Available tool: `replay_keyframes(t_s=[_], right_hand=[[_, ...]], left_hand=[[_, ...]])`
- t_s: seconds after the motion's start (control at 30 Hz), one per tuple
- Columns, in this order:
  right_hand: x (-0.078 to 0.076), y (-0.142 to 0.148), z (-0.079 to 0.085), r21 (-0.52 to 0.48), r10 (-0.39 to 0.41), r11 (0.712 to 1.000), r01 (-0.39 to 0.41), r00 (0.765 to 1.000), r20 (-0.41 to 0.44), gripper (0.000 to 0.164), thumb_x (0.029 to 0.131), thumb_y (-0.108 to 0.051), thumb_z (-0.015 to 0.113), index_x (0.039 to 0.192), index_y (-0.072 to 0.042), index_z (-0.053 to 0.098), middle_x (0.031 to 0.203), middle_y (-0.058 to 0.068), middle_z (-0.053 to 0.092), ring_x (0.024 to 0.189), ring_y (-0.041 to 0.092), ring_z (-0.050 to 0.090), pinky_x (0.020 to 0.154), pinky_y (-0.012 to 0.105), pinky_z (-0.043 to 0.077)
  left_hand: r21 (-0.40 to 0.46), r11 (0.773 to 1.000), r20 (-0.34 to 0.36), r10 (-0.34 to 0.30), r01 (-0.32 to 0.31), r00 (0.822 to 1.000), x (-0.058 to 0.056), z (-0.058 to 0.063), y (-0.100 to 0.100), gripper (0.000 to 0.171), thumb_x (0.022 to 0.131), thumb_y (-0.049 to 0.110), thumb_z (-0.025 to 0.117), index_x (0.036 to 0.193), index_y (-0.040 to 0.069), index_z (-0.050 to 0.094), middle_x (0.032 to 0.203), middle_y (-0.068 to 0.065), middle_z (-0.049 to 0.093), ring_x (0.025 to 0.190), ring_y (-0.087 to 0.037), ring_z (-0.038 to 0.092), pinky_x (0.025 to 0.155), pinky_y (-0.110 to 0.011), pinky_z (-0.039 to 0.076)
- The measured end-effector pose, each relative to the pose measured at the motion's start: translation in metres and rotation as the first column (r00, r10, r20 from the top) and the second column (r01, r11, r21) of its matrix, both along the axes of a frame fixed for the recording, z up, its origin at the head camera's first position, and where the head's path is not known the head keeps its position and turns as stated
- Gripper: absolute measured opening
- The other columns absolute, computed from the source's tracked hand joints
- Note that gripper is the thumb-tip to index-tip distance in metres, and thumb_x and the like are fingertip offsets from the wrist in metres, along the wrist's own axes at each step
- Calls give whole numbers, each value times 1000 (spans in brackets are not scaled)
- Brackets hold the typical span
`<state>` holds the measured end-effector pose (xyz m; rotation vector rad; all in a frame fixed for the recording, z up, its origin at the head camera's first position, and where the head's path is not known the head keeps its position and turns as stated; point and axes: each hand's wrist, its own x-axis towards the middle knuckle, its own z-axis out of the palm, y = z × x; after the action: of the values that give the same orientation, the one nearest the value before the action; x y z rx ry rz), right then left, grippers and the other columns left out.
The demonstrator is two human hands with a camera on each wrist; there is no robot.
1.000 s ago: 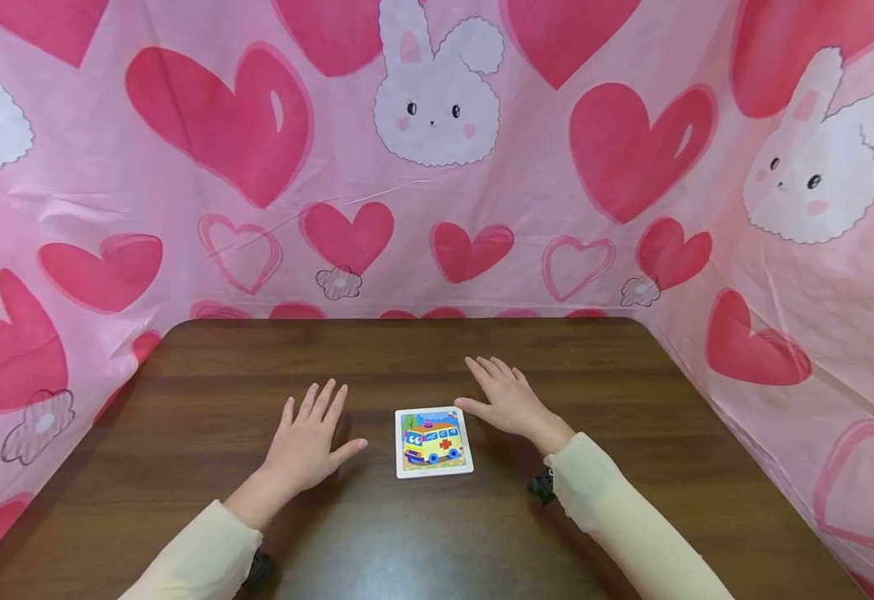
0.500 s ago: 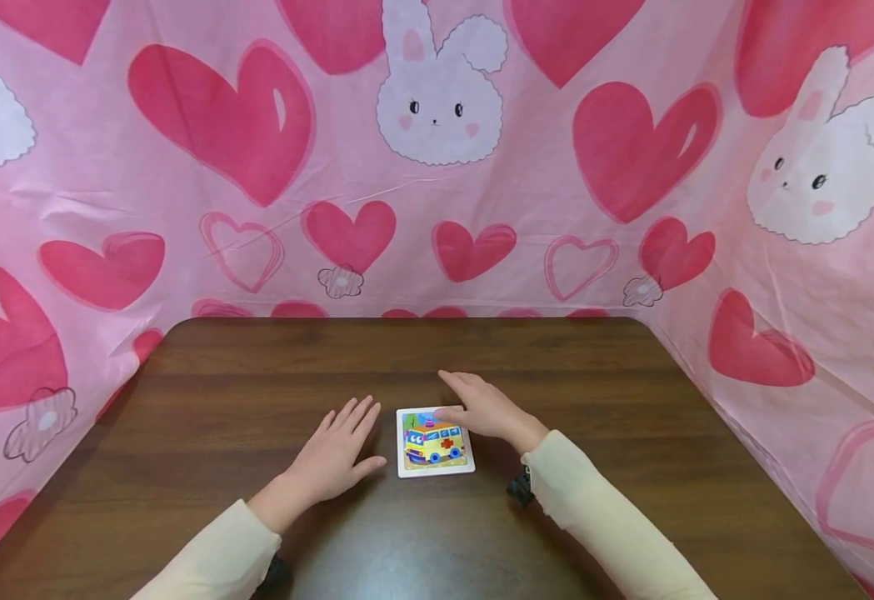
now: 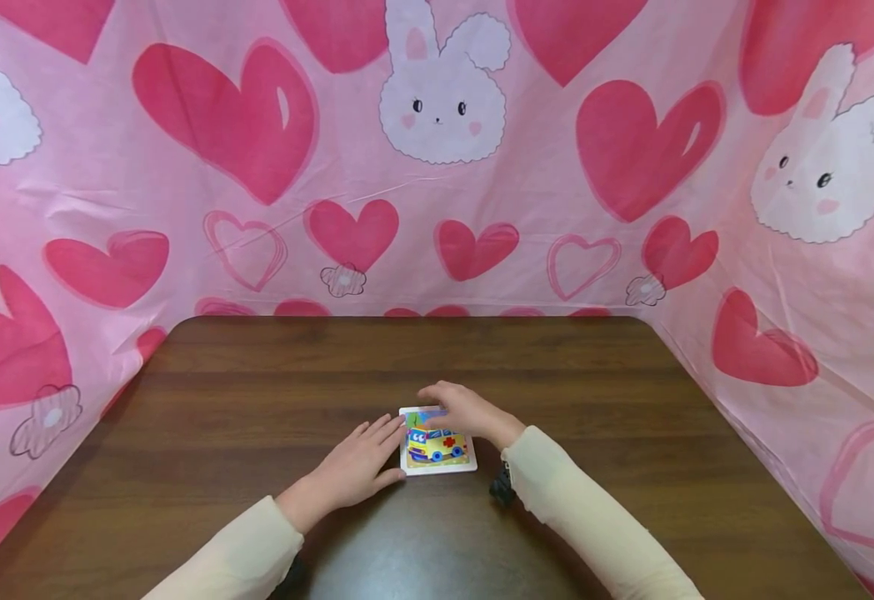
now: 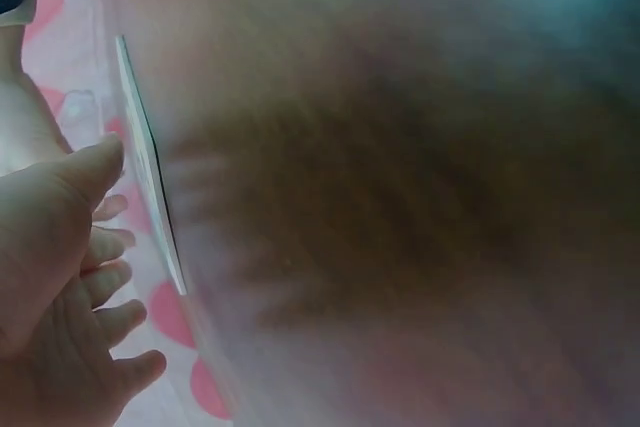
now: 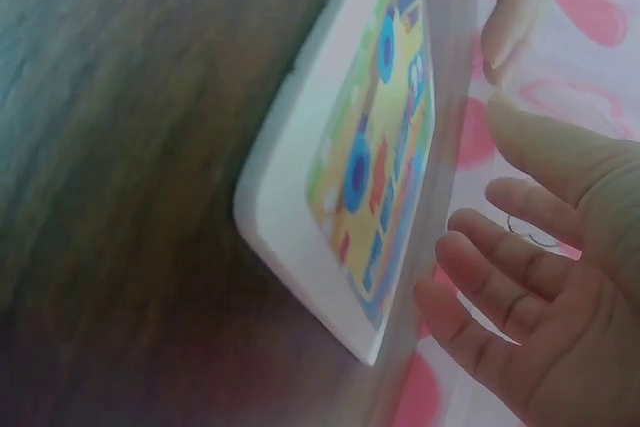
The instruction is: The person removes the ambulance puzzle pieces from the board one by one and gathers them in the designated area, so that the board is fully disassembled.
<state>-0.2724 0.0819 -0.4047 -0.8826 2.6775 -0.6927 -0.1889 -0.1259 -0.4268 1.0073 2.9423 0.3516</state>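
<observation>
A small square picture board (image 3: 446, 450) with a white frame and a yellow cartoon ambulance on it lies flat on the brown table. My left hand (image 3: 354, 468) reaches in from the left with straight fingers, its fingertips right at the board's left edge. Over the board's upper part hovers my right hand (image 3: 470, 414), thumb and fingers apart and slightly bent, covering some of the picture. In the right wrist view the right fingers (image 5: 500, 267) hang above the board (image 5: 385, 147) with nothing in them. The left wrist view catches the board edge-on, beside the left thumb (image 4: 95, 167).
The dark wood-grain table (image 3: 294, 354) has rounded far corners. Pink cloth (image 3: 526, 192) printed with hearts and rabbits hangs behind it and along both sides. A small black device (image 3: 502, 487) sits under the right wrist.
Both hands have moved inward to the board, the left hand rightward and the right hand leftward over its top. The right fingers have bent a little. The board still lies in its place.
</observation>
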Motion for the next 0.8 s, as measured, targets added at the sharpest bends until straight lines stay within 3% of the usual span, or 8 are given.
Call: replay_keyframes(t_s=[0.23,0.43,0.8], right_hand=[[0,-11,-2,30,10,999,-11,1000,17,36,82,-22,70,114,-8,61,104,4,57,94,19,55,84,34,45],[-3,-15,-6,63,-15,998,14,1000,15,30,81,-22,71,108,-11,62,98,0,56,89,15,53,83,31,45],[-8,-20,-10,95,-31,995,30,999,9,27,80,-23,72,102,-11,63,92,-2,53,84,14,51,81,30,45]], left_hand=[[-23,999,-20,-49,48,999,-5,0,6,61,88,38,59,133,-1,46,139,-16,40,128,-34,33,98,-52,28],[-51,997,8,-49,49,999,-6,0,8,58,88,36,59,132,-1,48,136,-15,44,127,-33,36,97,-51,30],[-58,996,-7,-64,63,998,-8,-2,8,54,88,33,60,131,1,50,134,-15,46,124,-34,39,96,-51,32]])
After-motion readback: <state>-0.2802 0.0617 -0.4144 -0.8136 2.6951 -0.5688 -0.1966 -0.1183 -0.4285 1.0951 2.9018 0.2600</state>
